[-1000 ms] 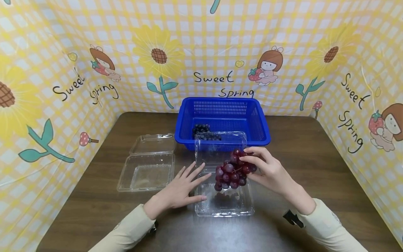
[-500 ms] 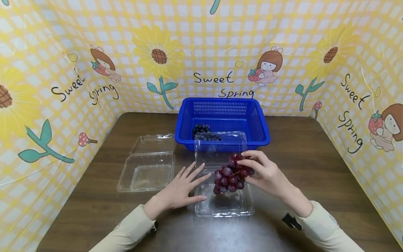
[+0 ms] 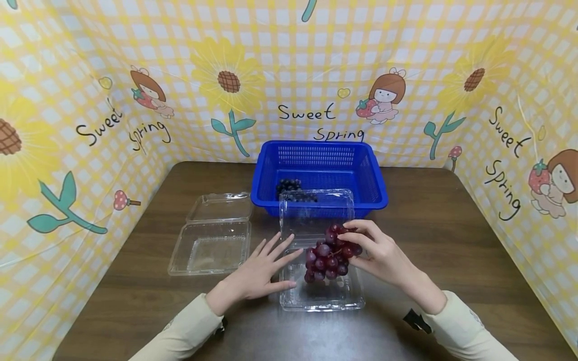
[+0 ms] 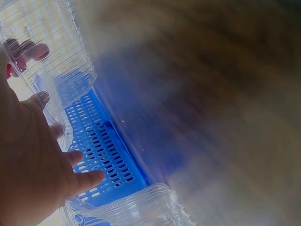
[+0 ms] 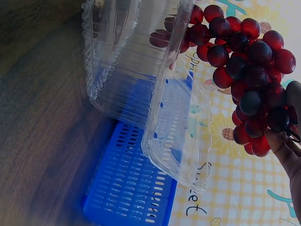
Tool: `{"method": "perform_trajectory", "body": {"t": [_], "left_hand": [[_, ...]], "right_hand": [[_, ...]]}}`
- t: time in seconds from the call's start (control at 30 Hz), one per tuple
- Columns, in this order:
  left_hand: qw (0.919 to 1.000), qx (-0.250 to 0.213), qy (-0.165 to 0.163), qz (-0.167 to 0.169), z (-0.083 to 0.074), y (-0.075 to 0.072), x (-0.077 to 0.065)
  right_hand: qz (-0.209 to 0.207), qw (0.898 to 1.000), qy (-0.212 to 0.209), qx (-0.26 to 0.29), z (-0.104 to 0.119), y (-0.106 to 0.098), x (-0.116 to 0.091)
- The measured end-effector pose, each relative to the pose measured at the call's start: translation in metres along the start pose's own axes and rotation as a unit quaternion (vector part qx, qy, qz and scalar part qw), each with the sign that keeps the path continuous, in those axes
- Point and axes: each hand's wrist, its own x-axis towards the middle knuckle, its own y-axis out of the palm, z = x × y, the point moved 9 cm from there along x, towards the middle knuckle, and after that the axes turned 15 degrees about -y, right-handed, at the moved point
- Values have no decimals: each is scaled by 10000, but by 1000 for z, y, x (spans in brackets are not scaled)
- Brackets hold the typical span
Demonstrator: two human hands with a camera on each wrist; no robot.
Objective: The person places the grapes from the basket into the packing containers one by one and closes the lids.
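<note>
Dark wood-grain tabletop (image 3: pixel 451 240) forms the work surface. Left hand (image 3: pixel 259 273): fingers spread wide at the left edge of an open clear clamshell container (image 3: pixel 322 304). Right hand (image 3: pixel 390 255): fingers and thumb pinch a bunch of red grapes (image 3: pixel 327 261) over that container's base; contact with the base cannot be confirmed. A second open clamshell (image 3: pixel 212 250) lies to the left. Beyond, a blue perforated basket (image 3: pixel 372 204) holds dark grapes (image 3: pixel 288 185). Yellow checked cloth (image 3: pixel 289 65) forms the backdrop.
</note>
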Motion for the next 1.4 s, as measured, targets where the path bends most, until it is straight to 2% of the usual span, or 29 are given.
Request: {"method": "perform_trajectory", "body": {"t": [0.3,1.4], "left_hand": [[10000,-3,3,-49,1,-1,1],[9999,-84,-74,89,-1,0,1]], "right_hand": [[66,9999,38,68,1,5,-3],[-1,9994,231,273,6,26,-18]]}}
